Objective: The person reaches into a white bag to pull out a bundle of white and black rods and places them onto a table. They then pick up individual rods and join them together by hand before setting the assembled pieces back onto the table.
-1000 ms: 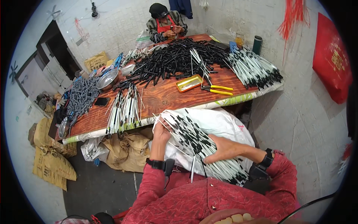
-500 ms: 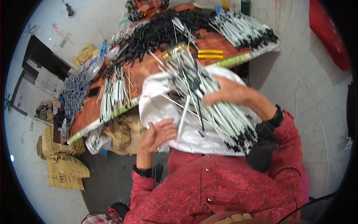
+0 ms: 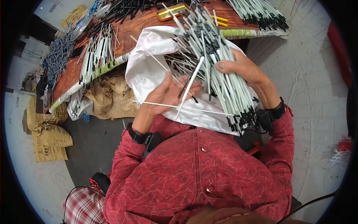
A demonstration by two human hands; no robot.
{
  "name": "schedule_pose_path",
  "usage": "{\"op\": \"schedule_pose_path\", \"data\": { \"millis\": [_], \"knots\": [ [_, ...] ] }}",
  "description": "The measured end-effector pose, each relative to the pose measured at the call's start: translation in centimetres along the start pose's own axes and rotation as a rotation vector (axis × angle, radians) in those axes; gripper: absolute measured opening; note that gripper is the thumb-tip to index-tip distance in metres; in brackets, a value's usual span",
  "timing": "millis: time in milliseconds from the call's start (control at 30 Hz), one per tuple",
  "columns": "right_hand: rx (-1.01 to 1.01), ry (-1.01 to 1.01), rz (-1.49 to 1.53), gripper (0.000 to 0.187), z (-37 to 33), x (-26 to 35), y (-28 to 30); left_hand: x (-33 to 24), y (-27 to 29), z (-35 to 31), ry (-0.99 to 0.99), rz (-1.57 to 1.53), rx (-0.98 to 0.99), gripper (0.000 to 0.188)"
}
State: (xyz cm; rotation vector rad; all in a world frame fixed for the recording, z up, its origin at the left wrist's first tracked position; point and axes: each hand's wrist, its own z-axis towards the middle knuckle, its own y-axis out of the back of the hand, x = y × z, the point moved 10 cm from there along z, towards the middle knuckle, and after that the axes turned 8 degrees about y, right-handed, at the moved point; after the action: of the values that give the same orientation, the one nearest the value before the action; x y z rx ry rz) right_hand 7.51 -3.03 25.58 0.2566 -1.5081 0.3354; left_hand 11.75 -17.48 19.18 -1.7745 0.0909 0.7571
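My right hand [image 3: 244,68] is closed around a thick bundle of thin white rods with black ends [image 3: 233,87], its thumb lying across the front. The bundle leans over the mouth of a white woven sack [image 3: 143,71]. More rods [image 3: 182,61] show inside the sack. Palm up, my left hand [image 3: 167,91] is at the bundle's left side, its fingers stretched out behind a few stray rods. One thin white rod [image 3: 160,104] crosses in front of the left wrist toward the bundle's lower end. A thicker white rod [image 3: 191,84] slants down from the bundle.
Beyond the sack is a wooden table [image 3: 140,18] with black parts, a yellow case [image 3: 172,12] and yellow-handled pliers [image 3: 220,20]. Rod piles lie at its left [image 3: 100,48] and right [image 3: 257,13]. Brown sacks [image 3: 52,136] stand on the floor at left.
My left hand has moved right and up, in among the loose rods beside the bundle. The right hand still grips the bundle, now more upright. The whole view has shifted downward.
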Motion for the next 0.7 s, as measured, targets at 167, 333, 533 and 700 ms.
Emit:
{"op": "schedule_pose_path", "data": {
  "millis": [167, 333, 533, 700],
  "knots": [
    [-0.050, 0.014, -0.081, 0.053, -3.0, 4.1, 1.2, 1.0, -2.3, 0.8, 0.014, -0.029, -0.015, 0.085],
    [-0.237, 0.082, -0.115, 0.053, -5.7, 7.0, 2.8, 0.0, -5.8, 1.9, -0.006, 0.313, 0.036, 0.088],
    [-0.090, 0.020, -0.045, 0.051, -2.8, 2.2, 0.8, -0.5, -5.3, 2.7, -0.037, 0.866, -0.139, 0.088],
    [-0.010, -0.092, 0.092, 0.054, -1.1, -2.9, -1.7, -0.2, 1.6, 2.8, 0.034, 0.837, -0.323, 0.076]
  ]
}}
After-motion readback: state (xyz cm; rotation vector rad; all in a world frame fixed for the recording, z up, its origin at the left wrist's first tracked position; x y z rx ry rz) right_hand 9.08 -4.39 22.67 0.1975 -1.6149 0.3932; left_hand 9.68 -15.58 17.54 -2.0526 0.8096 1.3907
